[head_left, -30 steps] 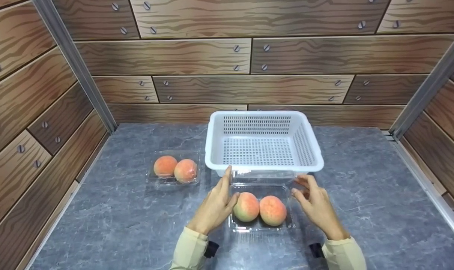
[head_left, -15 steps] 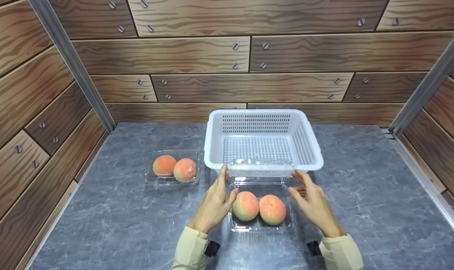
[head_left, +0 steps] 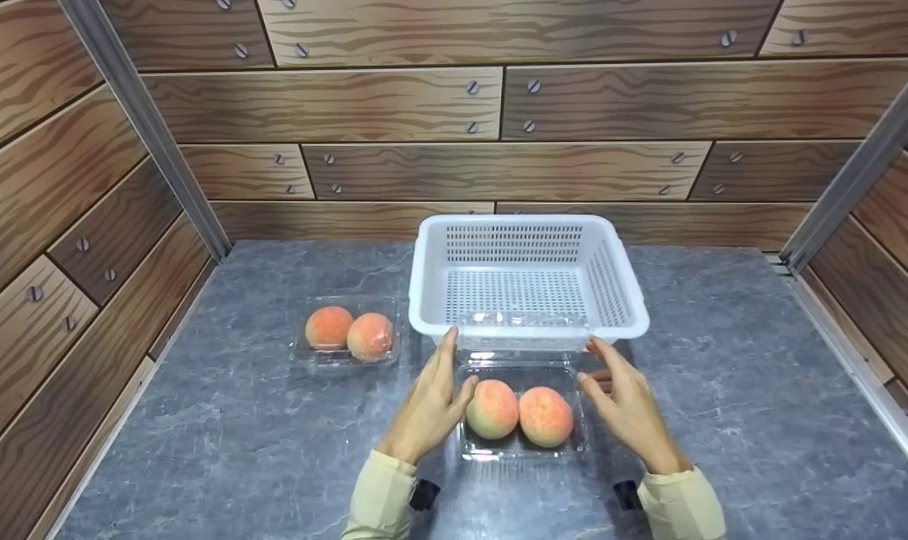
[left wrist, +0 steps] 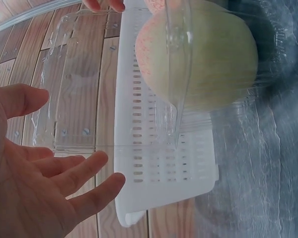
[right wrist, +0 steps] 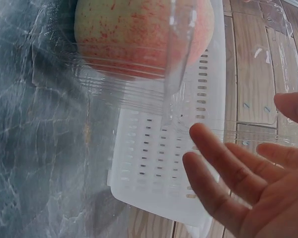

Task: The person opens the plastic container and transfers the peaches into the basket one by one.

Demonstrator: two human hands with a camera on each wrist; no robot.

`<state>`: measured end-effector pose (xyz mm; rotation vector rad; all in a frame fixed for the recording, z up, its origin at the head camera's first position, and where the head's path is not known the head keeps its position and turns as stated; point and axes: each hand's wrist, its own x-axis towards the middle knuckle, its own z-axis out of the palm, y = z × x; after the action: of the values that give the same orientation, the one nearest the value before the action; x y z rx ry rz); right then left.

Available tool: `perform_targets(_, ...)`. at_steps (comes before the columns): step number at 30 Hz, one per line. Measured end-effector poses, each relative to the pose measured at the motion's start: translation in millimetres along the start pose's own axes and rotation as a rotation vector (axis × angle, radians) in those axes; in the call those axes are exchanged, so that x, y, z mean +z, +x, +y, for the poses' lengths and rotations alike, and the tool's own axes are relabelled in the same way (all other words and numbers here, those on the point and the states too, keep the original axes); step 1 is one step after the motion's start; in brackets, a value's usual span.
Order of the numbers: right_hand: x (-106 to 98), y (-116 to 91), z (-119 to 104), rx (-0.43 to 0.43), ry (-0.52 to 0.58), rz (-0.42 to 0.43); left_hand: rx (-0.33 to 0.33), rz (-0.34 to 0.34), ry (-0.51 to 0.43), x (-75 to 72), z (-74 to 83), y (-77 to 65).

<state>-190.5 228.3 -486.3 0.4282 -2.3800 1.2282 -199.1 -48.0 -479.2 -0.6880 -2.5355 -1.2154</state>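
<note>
A clear plastic clamshell (head_left: 499, 455) lies on the table with two peaches (head_left: 492, 409) in its base. Its see-through lid (head_left: 521, 341) stands raised at the back and overlaps the basket's front rim in the head view. At the left side is my left hand (head_left: 429, 409), fingers loosely extended beside the lid's edge. My right hand (head_left: 628, 409) mirrors it on the other side, fingers relaxed and slightly bent. Both wrist views show the palms facing the lid with fingers spread, nothing gripped. A peach (left wrist: 203, 59) shows through the clear wall in the left wrist view.
A white perforated basket (head_left: 416, 289) stands right behind the clamshell. To its left, another clear clamshell (head_left: 349, 361) holds two more peaches (head_left: 329, 328). Wood-patterned walls (head_left: 499, 105) enclose the grey marbled table (head_left: 221, 420) at the back and sides.
The clamshell's lid has swung up and back, its edge now reaching over the basket's front rim. My right hand has shifted slightly left; the peaches stay in place.
</note>
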Motion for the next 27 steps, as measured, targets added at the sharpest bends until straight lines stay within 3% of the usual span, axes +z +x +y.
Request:
perform_targets(9, -1.9, -0.4, -6.9, 0.003, -0.1, 0.087, 0.037, 0.004, 0.119, -2.5, -6.8, -8.6)
perform_targets(13, -1.2, 0.9, -8.5, -0.043, -0.14, 0.099, 0.062, 0.009, 0.174, -2.7, -11.6, -10.6)
perform_targets(18, 1.4, 0.5, -8.8, -0.12, -0.158, 0.04, 0.074, -0.01, 0.227, -3.6, -15.7, -13.3)
perform_targets(27, 4.4, 0.3, -12.4, -0.117, -0.197, -0.126, 0.109, -0.096, 0.301, -1.5, -22.2, -16.9)
